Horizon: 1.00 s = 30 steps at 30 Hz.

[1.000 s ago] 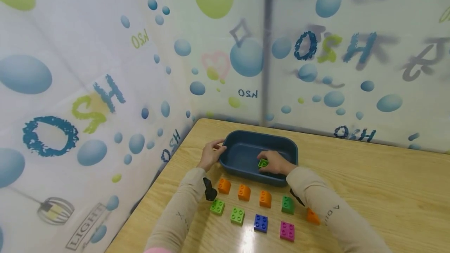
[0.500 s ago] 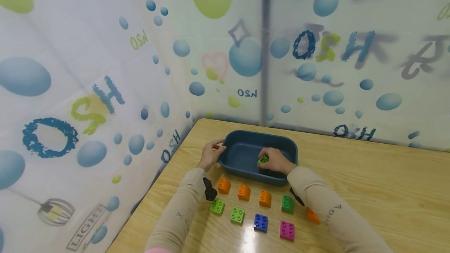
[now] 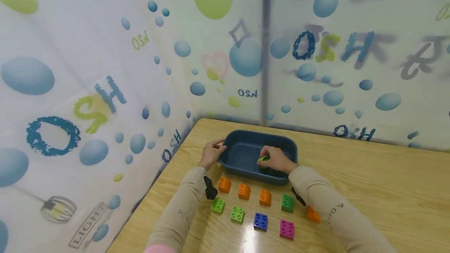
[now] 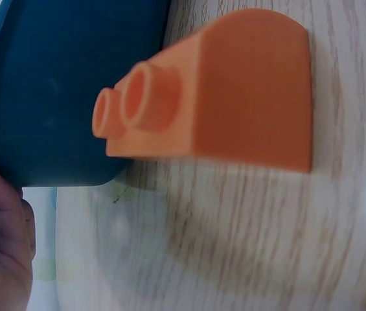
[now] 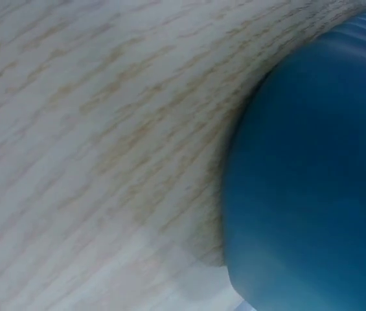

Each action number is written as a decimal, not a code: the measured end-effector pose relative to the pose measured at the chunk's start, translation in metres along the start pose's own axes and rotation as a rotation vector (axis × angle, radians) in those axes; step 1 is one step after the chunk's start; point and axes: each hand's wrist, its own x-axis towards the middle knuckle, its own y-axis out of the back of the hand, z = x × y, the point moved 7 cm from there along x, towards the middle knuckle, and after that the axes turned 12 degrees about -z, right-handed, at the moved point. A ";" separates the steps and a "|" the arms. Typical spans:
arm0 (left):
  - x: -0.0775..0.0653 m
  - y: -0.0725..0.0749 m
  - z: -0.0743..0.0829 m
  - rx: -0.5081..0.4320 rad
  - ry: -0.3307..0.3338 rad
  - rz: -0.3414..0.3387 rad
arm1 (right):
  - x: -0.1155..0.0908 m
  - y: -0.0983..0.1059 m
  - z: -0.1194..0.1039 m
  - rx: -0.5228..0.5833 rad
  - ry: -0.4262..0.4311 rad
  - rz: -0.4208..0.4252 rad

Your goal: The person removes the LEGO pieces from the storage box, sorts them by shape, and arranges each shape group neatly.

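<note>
A dark blue plastic basin (image 3: 242, 171) stands on the wooden table. My left hand (image 3: 211, 154) grips its left end by the rim; in the left wrist view that hand (image 4: 8, 246) touches the basin's edge (image 4: 72, 84). Within the basin, my right hand (image 3: 277, 161) pinches a light green toy brick (image 3: 263, 159), partly covered by the fingers. The right wrist view catches only the basin's outer wall (image 5: 312, 181), with neither the hand nor the brick showing.
Orange curved bricks (image 3: 244, 191) and a dark green brick (image 3: 287, 203) line up before the basin. Nearer lie light green bricks (image 3: 237, 214), a blue brick (image 3: 260, 221) and a magenta brick (image 3: 286, 229). Another orange brick (image 3: 313, 214) is beside the right sleeve. Patterned curtains hang behind.
The light green brick has turned between the right fingers, and that hand has shifted slightly up. The left hand stays on the basin.
</note>
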 end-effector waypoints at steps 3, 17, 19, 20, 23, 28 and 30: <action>0.000 -0.001 0.003 0.015 -0.015 -0.001 | -0.003 0.003 -0.002 0.001 -0.017 0.004; -0.004 0.000 0.004 0.018 -0.013 0.006 | -0.026 0.022 -0.033 0.029 0.060 0.007; -0.004 0.000 0.003 0.017 -0.007 0.011 | -0.032 0.025 -0.037 0.044 0.068 0.009; -0.004 0.000 0.003 0.018 -0.007 0.014 | -0.035 0.027 -0.038 0.052 0.069 0.010; -0.003 0.000 0.002 0.020 -0.003 0.015 | -0.048 0.032 -0.042 0.081 0.073 0.000; -0.002 0.000 0.002 0.020 0.010 0.007 | -0.073 0.034 -0.044 0.152 0.089 -0.045; -0.002 0.000 0.002 0.022 0.011 0.007 | -0.083 0.034 -0.044 0.171 0.090 -0.055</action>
